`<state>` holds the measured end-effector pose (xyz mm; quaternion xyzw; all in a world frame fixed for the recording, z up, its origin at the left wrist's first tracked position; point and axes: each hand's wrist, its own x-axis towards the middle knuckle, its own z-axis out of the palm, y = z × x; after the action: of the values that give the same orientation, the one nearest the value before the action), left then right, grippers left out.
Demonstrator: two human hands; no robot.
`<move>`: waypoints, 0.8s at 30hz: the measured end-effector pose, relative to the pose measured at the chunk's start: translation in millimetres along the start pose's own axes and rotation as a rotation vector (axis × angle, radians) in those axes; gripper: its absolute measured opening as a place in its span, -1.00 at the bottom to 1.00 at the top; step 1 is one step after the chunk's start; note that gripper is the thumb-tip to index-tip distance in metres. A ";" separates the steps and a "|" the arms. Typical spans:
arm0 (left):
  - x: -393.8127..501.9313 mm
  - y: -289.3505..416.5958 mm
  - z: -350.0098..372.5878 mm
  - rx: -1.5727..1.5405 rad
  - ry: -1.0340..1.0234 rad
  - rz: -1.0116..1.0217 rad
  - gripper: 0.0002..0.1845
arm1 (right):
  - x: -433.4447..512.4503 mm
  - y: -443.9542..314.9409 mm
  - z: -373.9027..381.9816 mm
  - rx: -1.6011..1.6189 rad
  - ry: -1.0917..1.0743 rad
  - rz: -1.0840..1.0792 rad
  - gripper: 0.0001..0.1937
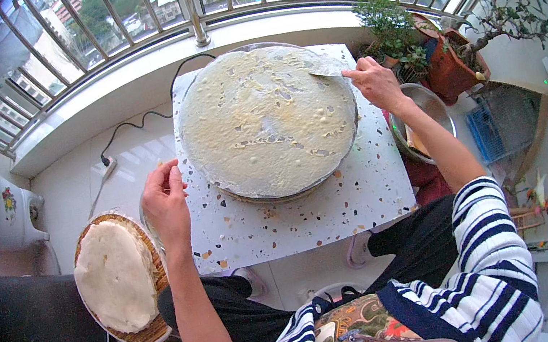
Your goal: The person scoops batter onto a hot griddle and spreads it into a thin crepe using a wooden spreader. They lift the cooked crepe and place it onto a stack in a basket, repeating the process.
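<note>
A large round electric griddle stands on a speckled white table (284, 229), its plate covered by a thin pale batter sheet (265, 123) with small gaps and yellowish streaks. My right hand (376, 81) grips a flat scraper (328, 72), whose blade lies at the sheet's upper right edge. Beside the table's left edge, my left hand (164, 190) is raised with its fingers curled together; whether something small is between them cannot be told. Left of my left forearm, a stack of pale round flatbreads (114, 276) rests on a round woven tray (156, 329).
A metal bowl (442, 114) stands right of the table, near potted plants (385, 22) and a terracotta pot (446, 69). A black cable (133, 123) runs to a power strip (109, 167) on the floor. A white plastic stool (12, 211) is at far left.
</note>
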<state>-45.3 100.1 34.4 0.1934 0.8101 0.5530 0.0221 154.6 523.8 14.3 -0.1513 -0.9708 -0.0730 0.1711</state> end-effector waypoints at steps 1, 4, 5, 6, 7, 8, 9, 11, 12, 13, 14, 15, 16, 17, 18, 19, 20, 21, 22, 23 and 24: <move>0.2 0.2 0.1 0.013 0.001 -0.002 -0.81 | 0.6 0.8 2.0 -0.024 -0.009 0.009 -0.72; 1.9 -0.1 -0.3 -0.009 0.001 -0.003 -0.81 | -3.5 11.3 -3.4 -0.063 -0.075 0.037 -0.71; 1.9 -0.5 -1.0 -0.019 0.003 -0.008 -0.81 | -6.4 16.8 -9.1 -0.048 -0.088 0.026 -0.71; 2.1 -1.0 -1.1 -0.030 0.005 -0.013 -0.81 | -10.1 23.0 -16.4 -0.041 -0.134 0.045 -0.72; 1.9 -1.6 -1.1 -0.019 0.004 -0.003 -0.80 | -13.5 27.6 -22.5 -0.035 -0.181 0.062 -0.71; 1.5 -2.2 -1.8 -0.006 0.005 0.005 -0.79 | -15.6 30.4 -26.9 -0.019 -0.162 0.069 -0.71; 0.9 -2.6 -2.3 0.007 0.005 0.014 -0.78 | -15.4 31.0 -28.4 0.013 -0.151 0.093 -0.71; 0.8 -2.8 -2.8 0.003 0.005 0.012 -0.78 | -13.4 28.6 -27.2 0.081 -0.121 0.145 -0.71; 0.5 -2.7 -2.6 0.003 0.001 0.011 -0.78 | -10.8 24.5 -22.3 0.110 -0.088 0.136 -0.71; 0.2 -2.5 -2.1 -0.011 0.005 0.007 -0.78 | -8.2 19.3 -16.1 0.109 -0.107 0.140 -0.71; 0.4 -2.2 -1.4 -0.025 0.010 0.004 -0.78 | -5.4 13.2 -8.9 0.108 -0.123 0.149 -0.71; 0.8 -1.7 -1.3 -0.070 0.011 -0.016 -0.78 | -4.9 8.8 -4.1 0.107 -0.139 0.158 -0.70; 1.5 -1.3 -1.4 -0.027 0.016 0.010 -0.78 | -7.3 5.3 -1.1 0.065 -0.127 0.131 -0.67; 1.6 -1.1 -1.1 -0.017 0.017 0.014 -0.78 | -11.7 4.2 -1.0 0.052 -0.135 0.129 -0.66; 0.0 -1.6 -1.5 -0.036 0.016 0.017 -0.78 | -18.6 3.7 -2.8 0.038 -0.148 0.124 -0.65; -0.6 -2.0 -1.8 -0.018 0.016 0.010 -0.78 | -25.4 3.6 -5.7 0.025 -0.160 0.117 -0.64; 0.2 -2.3 -2.4 -0.028 0.013 0.011 -0.78 | -33.3 2.9 -9.7 0.016 -0.163 0.123 -0.65; 1.0 -2.7 -3.4 -0.037 0.008 0.015 -0.78 | -43.0 0.6 -13.8 0.055 -0.124 0.123 -0.66; 1.1 -3.2 -4.5 -0.014 0.009 0.003 -0.77 | -56.1 -1.9 -19.7 0.080 -0.110 0.148 -0.67; 1.5 -3.9 -5.3 -0.020 0.011 0.008 -0.77 | -70.1 -6.0 -25.3 0.105 -0.099 0.174 -0.67; 1.7 -4.7 -6.5 -0.024 0.011 0.011 -0.77 | -83.3 -11.6 -29.5 0.108 -0.069 0.188 -0.65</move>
<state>-49.9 93.5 33.0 0.1945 0.8025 0.5637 0.0170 234.7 484.7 11.2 -0.2349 -0.9601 0.0008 0.1516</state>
